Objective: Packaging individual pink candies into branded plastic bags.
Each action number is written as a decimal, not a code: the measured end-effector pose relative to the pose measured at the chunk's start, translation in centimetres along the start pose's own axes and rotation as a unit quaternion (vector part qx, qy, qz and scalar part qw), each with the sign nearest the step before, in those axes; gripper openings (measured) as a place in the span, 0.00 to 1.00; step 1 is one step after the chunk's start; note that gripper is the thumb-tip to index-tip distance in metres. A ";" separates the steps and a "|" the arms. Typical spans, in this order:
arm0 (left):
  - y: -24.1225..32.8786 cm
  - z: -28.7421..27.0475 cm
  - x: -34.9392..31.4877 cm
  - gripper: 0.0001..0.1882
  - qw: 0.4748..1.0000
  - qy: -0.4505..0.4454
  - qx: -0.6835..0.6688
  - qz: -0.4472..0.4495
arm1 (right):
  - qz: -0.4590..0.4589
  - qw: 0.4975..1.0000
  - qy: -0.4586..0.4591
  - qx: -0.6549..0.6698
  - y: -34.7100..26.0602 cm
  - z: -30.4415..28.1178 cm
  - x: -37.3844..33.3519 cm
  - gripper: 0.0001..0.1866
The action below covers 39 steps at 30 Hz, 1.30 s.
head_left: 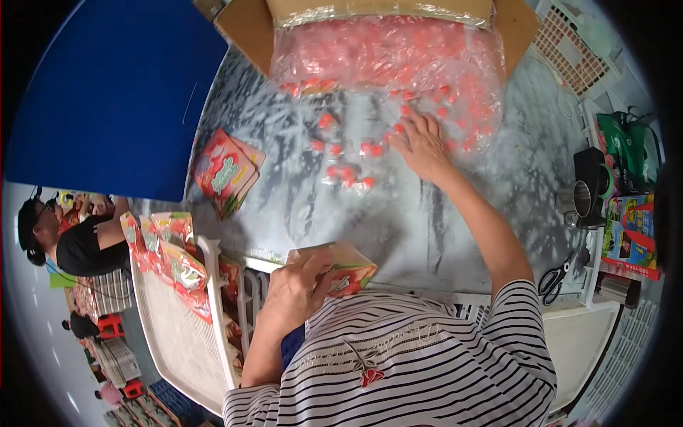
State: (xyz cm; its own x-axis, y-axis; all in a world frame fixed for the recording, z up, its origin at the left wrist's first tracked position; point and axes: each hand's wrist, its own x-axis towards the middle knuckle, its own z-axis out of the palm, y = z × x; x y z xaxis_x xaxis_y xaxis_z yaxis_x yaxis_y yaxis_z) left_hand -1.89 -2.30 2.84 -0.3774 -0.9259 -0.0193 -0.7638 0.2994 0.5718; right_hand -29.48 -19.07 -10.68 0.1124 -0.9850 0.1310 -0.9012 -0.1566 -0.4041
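Observation:
At the near edge of the metal table (327, 206), my left hand (293, 292) is closed on a red and green printed pouch (352, 276), held close to my body. My right hand (423, 149) reaches forward over the tabletop, fingers apart, its fingertips beside small red wrapped candies (346, 173). Whether the fingertips touch any candy I cannot tell. More of these candies fill a clear plastic bag (391, 53) that spills out of a cardboard box (377, 8) at the far side. Several flat pouches (224, 171) lie stacked at the table's left.
A blue bin (121, 92) stands at the upper left. Filled pouches (174, 260) rest on a white tray (167, 331) at my left. Black scissors (551, 283) and a metal cup (575, 201) are at the right. Another person (78, 242) works beyond the tray.

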 end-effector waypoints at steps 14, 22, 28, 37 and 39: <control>-3.5 -2.7 -4.2 0.11 0.992 0.089 0.002 -0.094 | 0.044 0.915 0.050 0.398 -0.2 -1.7 -6.1 0.17; -3.4 -1.6 -4.8 0.09 0.995 0.061 0.028 -0.078 | -0.192 0.965 -0.011 0.178 -7.6 1.5 -9.8 0.16; -4.0 -1.5 -5.5 0.10 0.993 0.062 0.000 -0.098 | -0.184 0.962 -0.057 0.192 -7.0 1.1 -11.5 0.16; -4.1 -1.0 -5.3 0.16 0.995 0.077 0.003 -0.068 | -0.163 0.934 -0.042 0.317 -9.0 2.0 -7.8 0.16; -4.0 -0.9 -5.4 0.15 0.994 0.068 -0.009 -0.079 | -0.236 0.950 -0.058 0.196 -11.2 3.0 -7.1 0.17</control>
State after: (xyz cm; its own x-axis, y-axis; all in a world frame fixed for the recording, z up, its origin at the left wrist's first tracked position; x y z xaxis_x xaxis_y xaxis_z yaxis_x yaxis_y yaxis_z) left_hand 3.64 1.25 1.44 -0.1773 -0.9842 0.0002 -0.7982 0.1439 0.5849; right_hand -18.89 -10.52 -9.79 0.5307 -0.7964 0.2898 -0.5162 -0.5750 -0.6348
